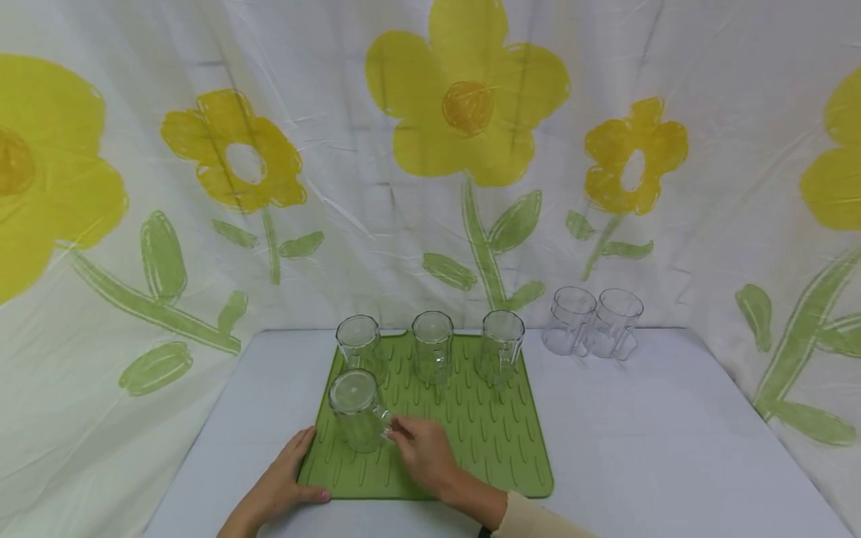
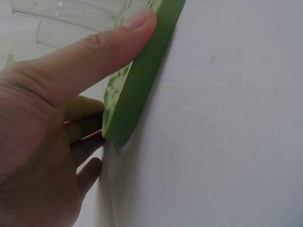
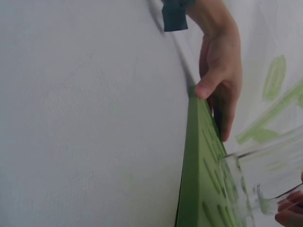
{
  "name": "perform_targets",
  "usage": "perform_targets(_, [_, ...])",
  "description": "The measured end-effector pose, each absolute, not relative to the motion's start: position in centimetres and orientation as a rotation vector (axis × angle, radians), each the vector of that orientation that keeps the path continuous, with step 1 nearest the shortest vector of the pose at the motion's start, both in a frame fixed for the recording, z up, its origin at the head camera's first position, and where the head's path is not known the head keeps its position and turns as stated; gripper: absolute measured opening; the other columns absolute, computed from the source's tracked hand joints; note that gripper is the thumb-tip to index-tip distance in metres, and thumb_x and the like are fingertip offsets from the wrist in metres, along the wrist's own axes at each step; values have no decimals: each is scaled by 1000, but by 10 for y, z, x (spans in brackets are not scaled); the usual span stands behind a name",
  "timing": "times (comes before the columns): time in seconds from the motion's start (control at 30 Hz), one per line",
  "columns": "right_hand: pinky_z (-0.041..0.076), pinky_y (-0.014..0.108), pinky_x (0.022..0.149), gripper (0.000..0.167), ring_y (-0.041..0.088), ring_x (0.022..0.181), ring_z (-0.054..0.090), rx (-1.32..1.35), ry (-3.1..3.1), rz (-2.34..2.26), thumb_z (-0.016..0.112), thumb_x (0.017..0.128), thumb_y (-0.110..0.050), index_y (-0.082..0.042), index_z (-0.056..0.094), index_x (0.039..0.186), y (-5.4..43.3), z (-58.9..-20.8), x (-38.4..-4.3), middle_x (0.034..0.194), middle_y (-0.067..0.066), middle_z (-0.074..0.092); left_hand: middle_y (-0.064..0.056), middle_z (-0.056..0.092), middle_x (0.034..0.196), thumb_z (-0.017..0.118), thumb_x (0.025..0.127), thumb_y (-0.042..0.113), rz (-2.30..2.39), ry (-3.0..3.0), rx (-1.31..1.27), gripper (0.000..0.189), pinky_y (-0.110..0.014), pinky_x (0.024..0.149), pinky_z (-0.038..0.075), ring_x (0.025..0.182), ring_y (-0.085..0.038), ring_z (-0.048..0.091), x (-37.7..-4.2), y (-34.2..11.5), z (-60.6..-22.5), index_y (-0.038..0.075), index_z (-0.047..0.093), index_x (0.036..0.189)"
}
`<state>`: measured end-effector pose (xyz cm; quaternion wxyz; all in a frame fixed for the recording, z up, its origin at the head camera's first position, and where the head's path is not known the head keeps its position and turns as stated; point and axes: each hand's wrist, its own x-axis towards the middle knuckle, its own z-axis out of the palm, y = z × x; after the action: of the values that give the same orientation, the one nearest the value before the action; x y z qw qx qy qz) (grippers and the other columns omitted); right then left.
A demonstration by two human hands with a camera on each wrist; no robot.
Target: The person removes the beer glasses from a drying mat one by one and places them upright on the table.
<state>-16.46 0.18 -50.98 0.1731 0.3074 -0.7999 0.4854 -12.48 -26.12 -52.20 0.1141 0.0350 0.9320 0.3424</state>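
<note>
On the green ridged mat [image 1: 464,448], a clear glass mug [image 1: 359,422] stands near the left front, its upper face looking like an upturned base. My right hand [image 1: 427,452] pinches this mug's handle from the right; only its fingertips [image 3: 289,216] show at the edge of the right wrist view. My left hand [image 1: 279,478] rests at the mat's near left corner, fingers along the left side and thumb [image 2: 137,28] over the front edge. Behind the held mug, three more glass mugs stand in a row: left [image 1: 359,345], middle [image 1: 433,351] and right [image 1: 501,351].
Two more clear glass mugs, one [image 1: 567,329] beside the other [image 1: 610,332], stand close together on the white table [image 1: 646,441] at the back right, off the mat. A white curtain [image 1: 350,246] with yellow flowers hangs behind the table and along its sides.
</note>
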Motion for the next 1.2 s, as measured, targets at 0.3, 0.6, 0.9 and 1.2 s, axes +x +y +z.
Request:
perform_targets(0.3, [57,12,71,14,23,77,74,896,-2192,1412,72,81,3,7,72,94,18,-514,-171,88,19,74,-36,25,152,90,61,31,1017,2747,124,116,-67,112,26,140,-56,23,-124,-261,-521,-10,25,148])
perform_targets(0.6, [57,12,72,17,23,77,74,939,-2163,1412,71,81,5,7,72,97,33,-511,-171,89,19,75,-36,24,153,90,61,32,1024,2729,119,117,-67,112,25,140,-56,22,-124,-261,-521,-10,24,149])
perform_targets(0.9, [58,14,72,17,25,78,74,924,-2169,1472,70,83,3,7,72,99,39,-502,-172,90,21,74,-37,24,152,90,61,31,1046,2732,130,118,-67,113,24,140,-56,21,-124,-262,-521,-12,23,148])
perform_targets(1.2, [59,16,72,17,26,78,74,923,-2175,1494,69,83,3,8,71,99,51,-493,-174,91,23,74,-36,26,152,90,60,31,1030,2750,139,118,-66,113,25,140,-56,23,-123,-262,-523,-12,24,148])
